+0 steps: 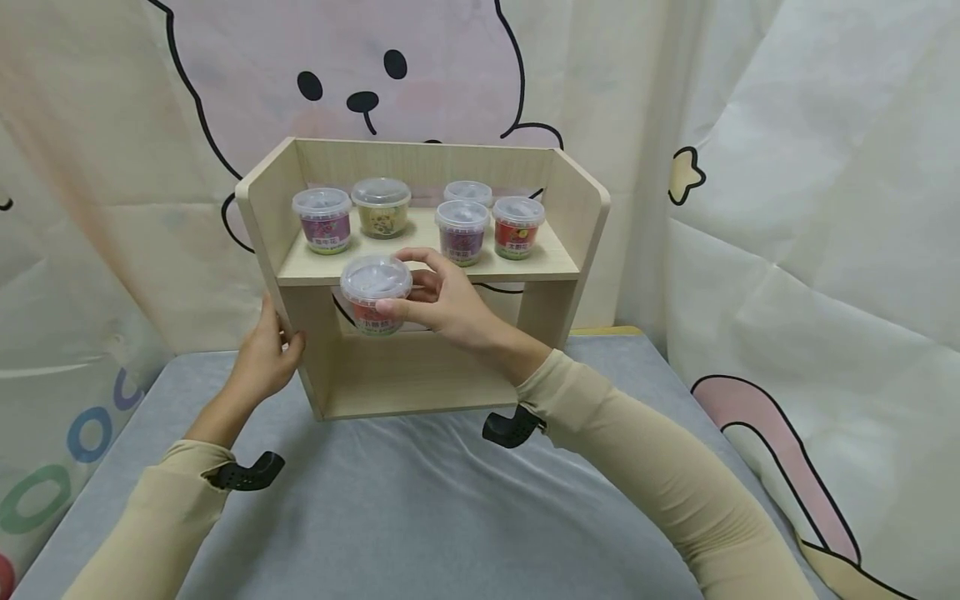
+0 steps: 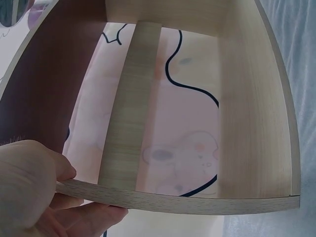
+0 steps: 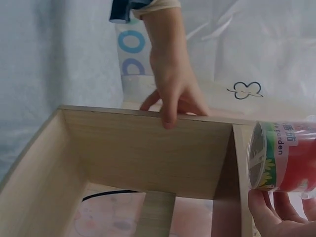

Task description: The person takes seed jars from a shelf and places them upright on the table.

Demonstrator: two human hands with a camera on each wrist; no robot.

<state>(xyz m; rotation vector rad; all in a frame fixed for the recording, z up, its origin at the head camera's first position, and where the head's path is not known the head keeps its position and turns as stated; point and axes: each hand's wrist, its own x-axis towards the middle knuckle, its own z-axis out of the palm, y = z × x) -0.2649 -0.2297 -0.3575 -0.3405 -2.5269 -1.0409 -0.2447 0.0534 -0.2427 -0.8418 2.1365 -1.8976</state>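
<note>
My right hand grips a lidded plastic cup with a red label, thumb on the near side and fingers round the far side. The cup is in front of the upper shelf's front edge; in the right wrist view the red-labelled cup shows its clear base and printed band. My left hand pinches the left side panel of the small wooden shelf. In the left wrist view its thumb lies inside the panel edge and its fingers outside.
On the upper board stand several lidded cups: a purple-labelled cup and yellow-labelled cup at left, another purple-labelled cup and red-labelled cup at right, with one behind. A grey-blue cloth covers the table.
</note>
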